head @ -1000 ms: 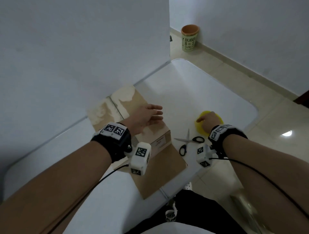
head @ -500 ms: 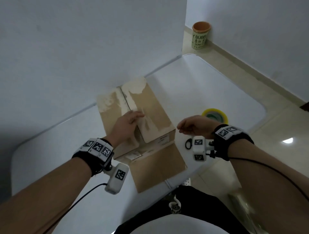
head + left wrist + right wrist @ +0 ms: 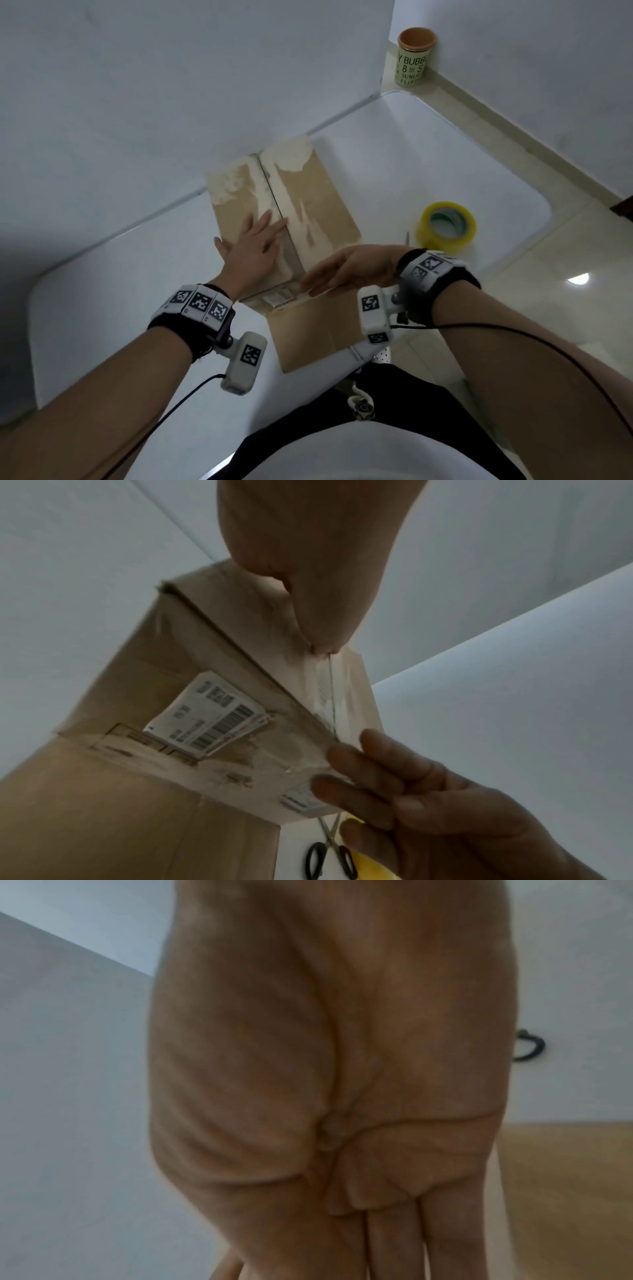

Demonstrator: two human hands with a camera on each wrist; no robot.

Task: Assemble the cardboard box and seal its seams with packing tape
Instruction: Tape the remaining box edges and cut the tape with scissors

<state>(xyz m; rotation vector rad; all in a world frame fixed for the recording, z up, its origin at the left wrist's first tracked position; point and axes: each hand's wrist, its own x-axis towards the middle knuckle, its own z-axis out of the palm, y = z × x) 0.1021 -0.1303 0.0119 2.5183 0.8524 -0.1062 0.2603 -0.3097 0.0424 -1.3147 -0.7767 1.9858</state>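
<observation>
The brown cardboard box (image 3: 318, 205) stands on the white table (image 3: 428, 164) with its two top flaps folded down and meeting at a middle seam. My left hand (image 3: 260, 236) lies flat on the top, fingers straight, pressing the flaps near the seam. My right hand (image 3: 329, 277) reaches in from the right with straight fingers touching the box's near top edge. In the left wrist view, the right fingers (image 3: 373, 769) touch the end face of the box (image 3: 205, 669), below the seam and beside a barcode label. A yellow tape roll (image 3: 447, 224) lies to the right, untouched.
Scissors (image 3: 329, 853) lie on the table between the box and the tape roll. A loose flap (image 3: 308, 332) lies flat toward me at the table's near edge. A wall stands close behind the box. A cup (image 3: 414, 56) sits on the floor, far right.
My right hand left the tape roll and came left to the box's near end, opening its fingers. My left hand slid across the top toward the seam.
</observation>
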